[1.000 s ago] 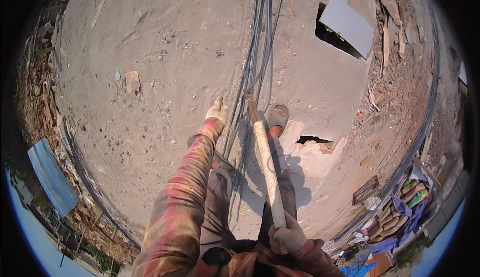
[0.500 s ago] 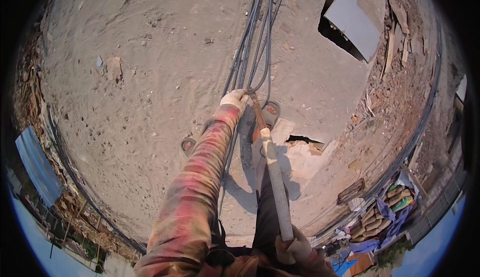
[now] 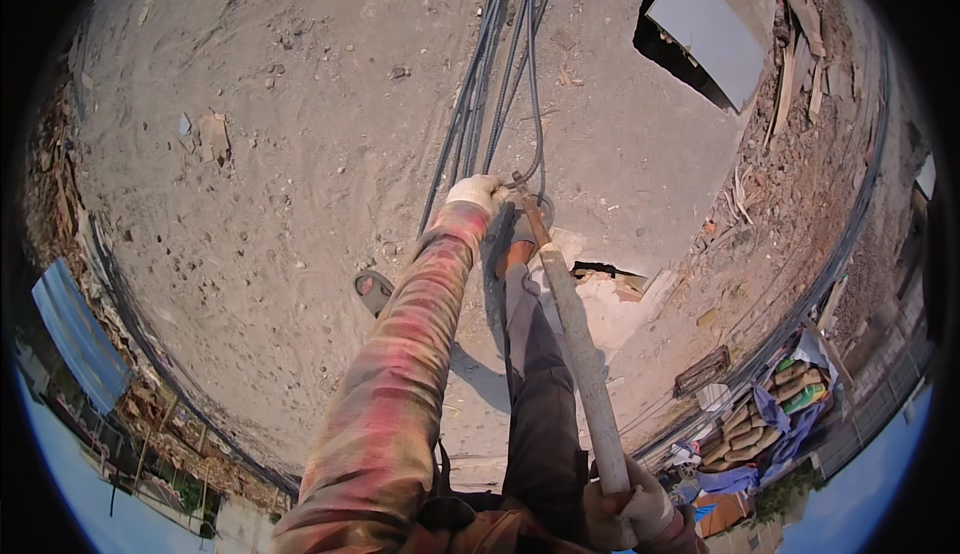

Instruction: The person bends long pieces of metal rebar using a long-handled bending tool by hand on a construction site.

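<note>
A bundle of long steel rebar rods (image 3: pixel 464 104) runs from my feet toward the far edge. My left hand (image 3: pixel 477 192), in a pale glove, is closed around rebar at the near end of the bundle. Just right of it, the rusty hooked head of a rebar bending bar (image 3: pixel 583 354) meets a rod that curves at its end. The bar's long grey pipe handle slants down toward my body. My right hand (image 3: pixel 640 507), gloved too, is wrapped around the handle's lower end, low at the right. My sandalled feet stand on either side of my left hand.
A grey slab (image 3: pixel 708 32) leans over a dark hole at the far right. A smaller broken opening (image 3: pixel 607 272) lies near the pipe. Rubble and wood scraps (image 3: pixel 797 64) line the right edge. Stacked sacks (image 3: pixel 755 429) sit lower right; blue corrugated sheet (image 3: pixel 78 334) stands left.
My right hand and the handle's lower end have swung right and slightly toward me. The bar's hooked head has shifted a little right. My left hand stays closed on the rebar.
</note>
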Action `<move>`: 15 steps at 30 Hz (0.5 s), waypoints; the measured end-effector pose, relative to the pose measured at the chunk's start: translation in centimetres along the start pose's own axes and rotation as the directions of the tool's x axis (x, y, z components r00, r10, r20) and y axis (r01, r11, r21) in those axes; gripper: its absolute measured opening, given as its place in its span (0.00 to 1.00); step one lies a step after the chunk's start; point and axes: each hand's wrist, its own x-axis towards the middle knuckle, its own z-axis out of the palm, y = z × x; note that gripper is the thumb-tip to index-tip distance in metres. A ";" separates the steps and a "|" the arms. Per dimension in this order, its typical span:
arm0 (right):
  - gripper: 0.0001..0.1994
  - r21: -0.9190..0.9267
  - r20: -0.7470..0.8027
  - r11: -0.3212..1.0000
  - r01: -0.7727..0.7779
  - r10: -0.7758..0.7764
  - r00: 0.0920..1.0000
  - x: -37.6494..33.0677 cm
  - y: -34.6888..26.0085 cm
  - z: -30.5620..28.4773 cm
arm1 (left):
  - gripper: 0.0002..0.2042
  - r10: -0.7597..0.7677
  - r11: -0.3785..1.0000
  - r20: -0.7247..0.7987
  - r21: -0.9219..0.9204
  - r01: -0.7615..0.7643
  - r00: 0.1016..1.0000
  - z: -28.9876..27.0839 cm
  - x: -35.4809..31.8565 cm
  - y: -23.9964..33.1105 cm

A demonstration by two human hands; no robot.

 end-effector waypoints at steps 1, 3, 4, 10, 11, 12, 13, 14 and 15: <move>0.44 0.042 0.012 0.999 -0.001 0.000 1.000 -0.1 -0.2 0.4 | 0.14 0.002 1.000 0.012 0.009 -0.002 1.000 0.2 0.3 0.2; 0.45 0.148 -0.031 0.980 -0.133 0.139 0.990 0.5 -0.1 0.7 | 0.14 0.028 0.997 0.008 0.068 -0.029 1.000 0.8 0.9 0.5; 0.45 0.206 -0.046 0.959 -0.196 0.210 0.977 1.2 0.2 0.6 | 0.15 0.026 0.994 0.010 0.106 -0.027 1.000 1.2 1.3 0.6; 0.21 -0.140 -0.208 0.987 0.081 -0.109 0.972 9.0 5.2 -2.1 | 0.15 -0.027 0.992 0.052 0.123 0.020 0.998 3.4 3.2 1.7; 0.21 -0.158 -0.206 0.984 0.087 -0.119 0.971 9.8 6.1 -2.8 | 0.15 -0.028 0.993 0.056 0.115 0.021 0.998 3.5 3.2 1.7; 0.21 -0.173 -0.200 0.980 0.093 -0.127 0.972 10.5 6.8 -3.3 | 0.15 -0.022 0.994 0.027 0.111 0.019 0.999 3.4 3.0 1.6; 0.22 -0.184 -0.175 0.977 0.109 -0.142 0.974 11.1 7.6 -3.7 | 0.15 -0.020 0.993 0.009 0.113 0.019 1.000 3.3 2.8 1.4; 0.21 -0.146 -0.155 0.983 0.111 -0.133 0.979 11.2 8.2 -4.0 | 0.16 0.000 0.994 -0.011 0.105 0.002 1.000 3.1 2.5 1.0; 0.21 -0.101 -0.120 0.988 0.118 -0.130 0.984 11.4 8.7 -4.1 | 0.16 0.020 0.997 -0.018 0.080 -0.018 1.000 3.0 2.2 0.6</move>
